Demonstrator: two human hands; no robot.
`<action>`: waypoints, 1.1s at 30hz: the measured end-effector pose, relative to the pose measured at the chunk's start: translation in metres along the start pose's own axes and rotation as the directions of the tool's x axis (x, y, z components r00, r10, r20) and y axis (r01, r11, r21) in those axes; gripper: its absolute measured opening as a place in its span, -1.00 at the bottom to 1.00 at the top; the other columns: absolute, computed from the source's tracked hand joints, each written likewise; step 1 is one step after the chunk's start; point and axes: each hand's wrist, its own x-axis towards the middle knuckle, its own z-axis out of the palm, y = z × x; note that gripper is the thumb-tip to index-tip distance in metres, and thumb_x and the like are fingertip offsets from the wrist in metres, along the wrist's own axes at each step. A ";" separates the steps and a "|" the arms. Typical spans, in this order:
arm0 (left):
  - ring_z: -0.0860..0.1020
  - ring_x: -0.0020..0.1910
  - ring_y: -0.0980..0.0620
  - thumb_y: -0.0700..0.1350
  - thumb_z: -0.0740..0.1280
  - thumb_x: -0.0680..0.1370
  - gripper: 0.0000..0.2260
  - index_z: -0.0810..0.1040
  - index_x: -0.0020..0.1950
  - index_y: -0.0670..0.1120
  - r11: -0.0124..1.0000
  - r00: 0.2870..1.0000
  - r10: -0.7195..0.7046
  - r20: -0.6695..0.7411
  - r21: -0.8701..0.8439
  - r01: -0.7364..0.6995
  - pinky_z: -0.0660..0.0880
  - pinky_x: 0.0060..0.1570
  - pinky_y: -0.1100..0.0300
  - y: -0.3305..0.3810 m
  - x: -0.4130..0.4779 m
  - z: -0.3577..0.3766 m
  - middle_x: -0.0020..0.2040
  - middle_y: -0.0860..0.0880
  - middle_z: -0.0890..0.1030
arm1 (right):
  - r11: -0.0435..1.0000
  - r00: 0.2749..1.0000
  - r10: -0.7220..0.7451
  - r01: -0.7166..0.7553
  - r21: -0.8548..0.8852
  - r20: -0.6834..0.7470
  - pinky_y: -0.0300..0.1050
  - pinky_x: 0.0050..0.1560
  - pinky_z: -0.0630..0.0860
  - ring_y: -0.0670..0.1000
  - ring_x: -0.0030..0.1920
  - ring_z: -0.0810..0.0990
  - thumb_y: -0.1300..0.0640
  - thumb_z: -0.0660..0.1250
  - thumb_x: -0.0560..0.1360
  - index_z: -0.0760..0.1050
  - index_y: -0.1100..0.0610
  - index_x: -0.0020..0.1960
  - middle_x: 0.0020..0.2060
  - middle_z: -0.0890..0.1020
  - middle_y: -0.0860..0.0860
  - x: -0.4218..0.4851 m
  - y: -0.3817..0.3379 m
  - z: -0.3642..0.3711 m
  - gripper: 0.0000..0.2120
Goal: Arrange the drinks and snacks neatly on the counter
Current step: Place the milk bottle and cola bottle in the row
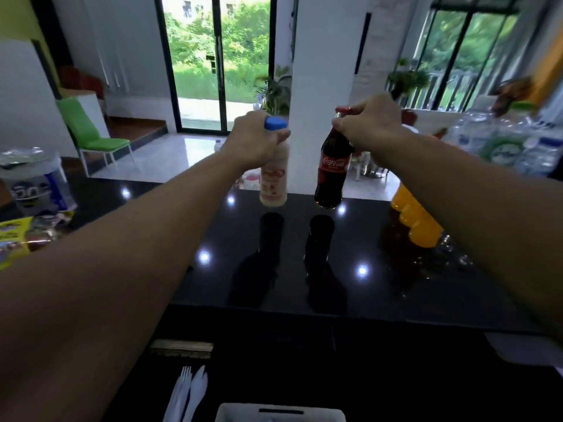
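Holding both bottles upright | left hand fingers clamped round milk bottle under cap, just left of cola | right hand fingers pinch cola neck | counter directly below

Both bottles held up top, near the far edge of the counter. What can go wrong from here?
1. The cream bottle and cola bottle sit at the far edge of the counter; set down there, either might tip off the back.
2. The right hand grips the cola bottle only at the cap and neck, and it hangs tilted; it could slip or swing.
3. The orange bottles lie under the right forearm; lowering it may knock them.
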 end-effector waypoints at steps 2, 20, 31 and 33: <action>0.48 -0.03 0.02 0.02 0.37 0.55 -0.66 0.54 0.21 -0.17 0.999 1.000 0.018 0.021 -0.029 -0.017 0.36 -0.12 0.24 0.014 0.004 0.024 0.08 -0.09 0.55 | 0.999 0.999 0.028 -0.030 -0.042 -0.046 0.09 -0.06 0.69 0.09 -0.09 0.68 0.13 0.51 0.39 0.67 0.21 0.04 -0.08 0.68 0.10 0.010 0.014 -0.017 -0.73; 0.52 -0.03 0.03 0.09 0.45 0.47 -0.53 0.51 0.26 -0.15 0.997 0.997 0.011 0.076 -0.081 -0.005 0.44 -0.16 0.24 0.050 0.023 0.102 0.07 -0.07 0.55 | 0.976 0.984 0.103 -0.128 -0.176 -0.144 -0.03 -0.03 0.64 0.07 -0.10 0.55 0.22 0.47 0.46 0.48 0.19 0.05 -0.20 0.46 0.02 0.052 0.067 -0.042 -0.77; 0.62 0.01 -0.10 0.10 0.45 0.47 -0.53 0.53 0.22 -0.20 0.993 0.991 -0.028 0.131 -0.110 0.042 0.60 0.04 -0.02 0.048 0.018 0.095 0.13 -0.13 0.59 | 0.953 0.981 0.106 -0.147 -0.266 -0.160 -0.12 -0.05 0.53 0.04 -0.15 0.47 0.23 0.46 0.48 0.45 0.20 0.17 -0.25 0.35 0.02 0.059 0.065 -0.041 -0.68; 0.62 -0.04 -0.07 0.10 0.44 0.48 -0.56 0.54 0.19 -0.19 0.994 0.991 -0.027 0.128 -0.101 0.040 0.61 -0.06 0.07 0.049 0.018 0.095 0.10 -0.12 0.60 | 0.948 0.985 0.110 -0.143 -0.285 -0.130 -0.10 -0.01 0.59 0.04 -0.13 0.53 0.21 0.48 0.48 0.48 0.21 0.17 -0.11 0.51 0.07 0.057 0.061 -0.046 -0.68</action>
